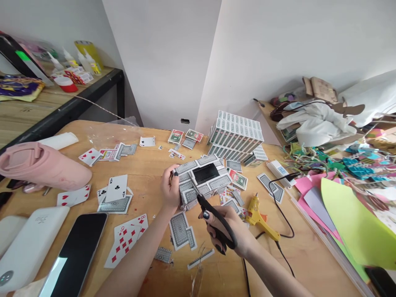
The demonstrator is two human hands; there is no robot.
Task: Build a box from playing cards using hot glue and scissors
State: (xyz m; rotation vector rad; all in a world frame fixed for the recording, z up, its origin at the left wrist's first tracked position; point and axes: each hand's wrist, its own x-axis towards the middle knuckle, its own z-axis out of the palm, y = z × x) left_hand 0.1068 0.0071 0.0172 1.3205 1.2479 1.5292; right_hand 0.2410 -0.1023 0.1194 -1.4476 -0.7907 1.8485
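A box-like model built of grey-backed playing cards (202, 181) with a black rectangular opening on top sits at the table's middle. My left hand (170, 186) grips its left side, fingers curled on the card edge. My right hand (227, 231) is closed round the black handles of a pair of scissors (206, 205). The blades point up and left onto the model's front face.
Loose playing cards (116, 194) lie around. A yellow glue gun (260, 216) with its black cord lies right of the model. A stack of card packs (236, 136) stands behind. A phone (77, 249), a white power bank (29, 247), a pink cup (43, 165) sit left; coloured paper (349, 214) right.
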